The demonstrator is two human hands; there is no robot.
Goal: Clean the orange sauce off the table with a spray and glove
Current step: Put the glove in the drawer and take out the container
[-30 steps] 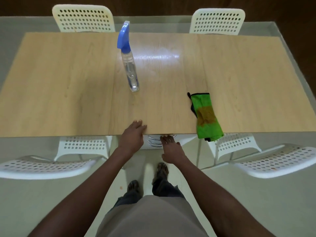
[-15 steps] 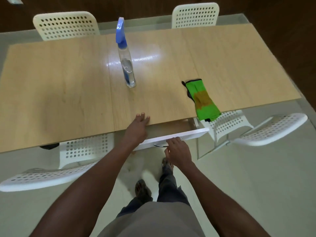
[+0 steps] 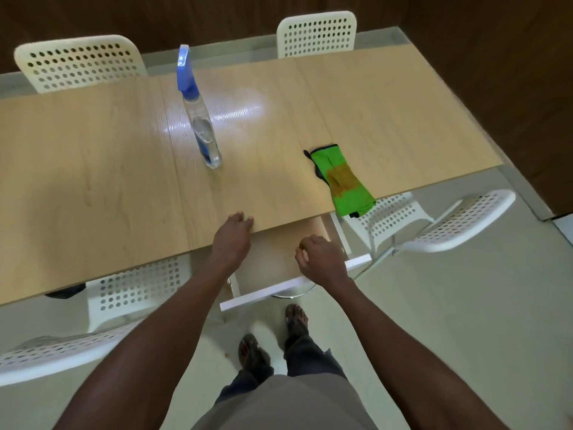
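Note:
A clear spray bottle (image 3: 203, 135) with a blue trigger head stands upright on the wooden table (image 3: 93, 181), near its middle. To the right, a green glove (image 3: 344, 181) with an orange-brown stain lies flat, its lower end hanging over the near edge. My left hand (image 3: 234, 235) rests on the table's near edge, fingertips on the top. A white-fronted drawer (image 3: 279, 290) under the table is pulled out. My right hand (image 3: 321, 259) hovers over the drawer with fingers curled, and nothing shows in it.
White perforated chairs stand at the far side (image 3: 80, 63) (image 3: 316, 34), at the near right (image 3: 459, 221) and at the near left (image 3: 62, 352). A metal handle (image 3: 293, 294) sits under the drawer front. My feet are on the pale floor below.
The drawer has slid further out. My right hand has left the handle and moved up over the drawer. My left hand stays on the table edge. The view has tilted.

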